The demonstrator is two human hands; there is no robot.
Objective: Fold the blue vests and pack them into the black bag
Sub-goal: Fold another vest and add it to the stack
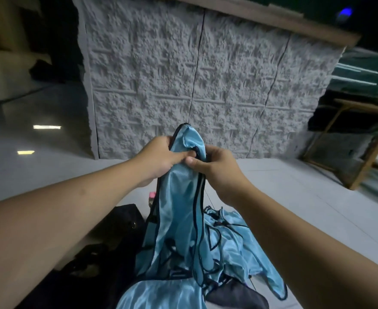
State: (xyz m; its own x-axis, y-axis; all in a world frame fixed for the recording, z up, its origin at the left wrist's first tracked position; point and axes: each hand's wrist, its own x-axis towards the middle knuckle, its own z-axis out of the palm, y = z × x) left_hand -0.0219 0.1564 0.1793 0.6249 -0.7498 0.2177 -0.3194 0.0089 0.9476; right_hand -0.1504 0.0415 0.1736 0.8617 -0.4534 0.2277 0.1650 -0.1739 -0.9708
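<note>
A person holds up one blue vest [179,197] with both hands. The left hand [159,158] grips the shiny cloth near its top, with the fingers curled around it and the thumb pressed on the front. The right hand [214,168] pinches the same vest just beside the left hand, right at the dark edge band — the two thumbs almost touch. The vest hangs down long and narrow from the hands, and its top pokes up a little above them. Under it, more blue vests [235,248] lie in a loose, crumpled pile on the pale floor [295,208], with thin dark cords tangled over them. Another blue piece [161,295] spreads out at the very bottom of the view. The black bag [107,248] sits on the floor to the left of the pile, partly hidden under the left arm. A small thing with a pink top [152,195] peeks out behind the hanging vest — it is too hidden to tell what it is. A bumpy grey wall [194,81] stands behind everything, and a wooden frame [362,152] is off to the right.
</note>
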